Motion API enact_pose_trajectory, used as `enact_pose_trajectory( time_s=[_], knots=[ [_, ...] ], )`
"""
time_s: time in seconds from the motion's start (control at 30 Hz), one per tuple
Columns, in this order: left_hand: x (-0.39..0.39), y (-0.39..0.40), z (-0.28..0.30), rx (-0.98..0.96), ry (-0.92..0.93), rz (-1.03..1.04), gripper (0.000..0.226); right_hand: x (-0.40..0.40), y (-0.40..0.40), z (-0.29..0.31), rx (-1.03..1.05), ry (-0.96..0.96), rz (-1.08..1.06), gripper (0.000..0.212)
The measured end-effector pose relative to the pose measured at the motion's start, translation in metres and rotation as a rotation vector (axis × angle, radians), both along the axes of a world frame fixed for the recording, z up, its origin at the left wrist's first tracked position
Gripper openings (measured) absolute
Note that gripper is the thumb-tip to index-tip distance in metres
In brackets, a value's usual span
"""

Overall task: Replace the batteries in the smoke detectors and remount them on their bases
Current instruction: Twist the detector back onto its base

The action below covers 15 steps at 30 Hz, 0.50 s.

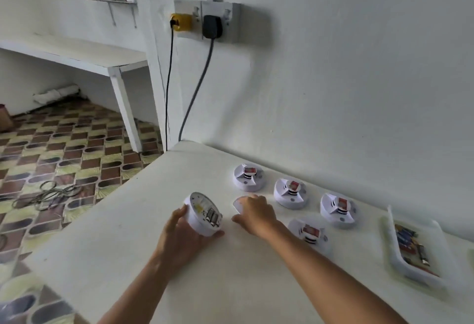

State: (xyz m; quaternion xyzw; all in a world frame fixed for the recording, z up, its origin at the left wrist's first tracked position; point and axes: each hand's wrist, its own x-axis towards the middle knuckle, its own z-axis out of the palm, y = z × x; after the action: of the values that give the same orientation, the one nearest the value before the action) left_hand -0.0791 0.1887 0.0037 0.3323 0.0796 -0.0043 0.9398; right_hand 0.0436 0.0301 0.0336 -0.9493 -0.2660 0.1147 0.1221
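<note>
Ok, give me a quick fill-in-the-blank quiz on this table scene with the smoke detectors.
1. The left hand grips a round white smoke detector turned ____ side up.
2. ____ more white detectors lie right of the right hand.
3. The white plastic tray holds spare ____.

Missing: battery; four; batteries

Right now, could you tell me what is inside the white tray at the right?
The white tray holds a loose pile of batteries, mostly blue and red. Whatever lies beneath the pile is covered, and blur prevents a count.
</note>
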Motion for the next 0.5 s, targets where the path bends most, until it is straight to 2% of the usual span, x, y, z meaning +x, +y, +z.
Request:
enact_pose_trajectory(
  time_s=[0.03,0.07,0.17,0.2,0.27,0.33,0.4,0.5],
  knots=[
    [0.002,-0.003,0.002,-0.018,0.002,-0.023,0.08,0.001,-0.002,-0.001,-0.034,-0.011,-0.012,0.012],
    [0.002,-0.001,0.001,-0.037,0.004,-0.021,0.083,0.003,0.002,-0.002,-0.034,-0.018,-0.016,0.005],
    [0.002,0.002,0.002,-0.07,-0.005,-0.036,0.084,0.006,0.006,0.003,0.064,0.021,-0.07,0.006],
    [0.002,0.002,0.003,-0.072,-0.015,-0.04,0.079,0.007,0.007,0.007,0.114,0.053,-0.085,0.012],
    [0.001,0.002,0.004,-0.071,-0.048,-0.058,0.068,0.008,0.009,0.016,0.221,0.168,-0.132,0.053],
    [0.002,0.003,0.003,-0.084,-0.048,-0.067,0.073,0.005,0.012,0.028,0.408,0.314,-0.16,0.076],
    [0.004,0.005,0.001,-0.091,-0.054,-0.069,0.083,0.001,0.018,0.041,0.559,0.436,-0.114,0.081],
    [0.006,0.006,0.001,-0.029,-0.115,-0.108,0.076,-0.007,0.031,0.053,0.5,0.45,0.039,0.082]
  ],
)
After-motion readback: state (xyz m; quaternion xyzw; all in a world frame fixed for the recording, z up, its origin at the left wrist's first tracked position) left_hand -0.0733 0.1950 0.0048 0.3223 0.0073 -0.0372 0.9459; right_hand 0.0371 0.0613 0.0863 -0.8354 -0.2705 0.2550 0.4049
